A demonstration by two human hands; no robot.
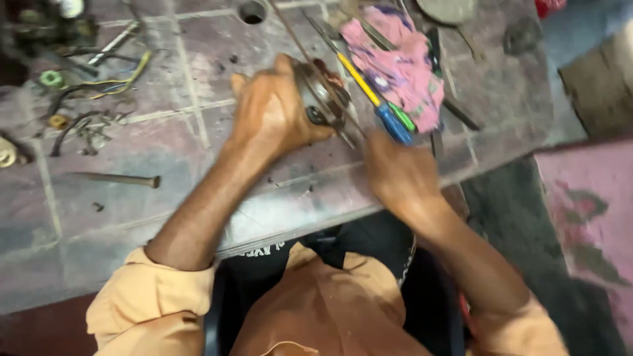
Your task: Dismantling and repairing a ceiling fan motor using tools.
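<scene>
Fingers of your left hand (273, 112) were curled tight round the small motor housing (323, 95) near the tiled bench's (99, 217) front edge, your right hand (399, 175) closed on the blue-handled screwdriver (379, 105); steadying the housing flat would have helped

Tiled workbench (165, 198), pink rag (402, 72), loose bolt (119, 178), wires (99, 86)

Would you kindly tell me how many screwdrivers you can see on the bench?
1 for certain: a screwdriver with a yellow shaft and blue handle, lying between the round metal part in the left hand and the pink cloth. Other thin tools nearby are too blurred to name.
</scene>
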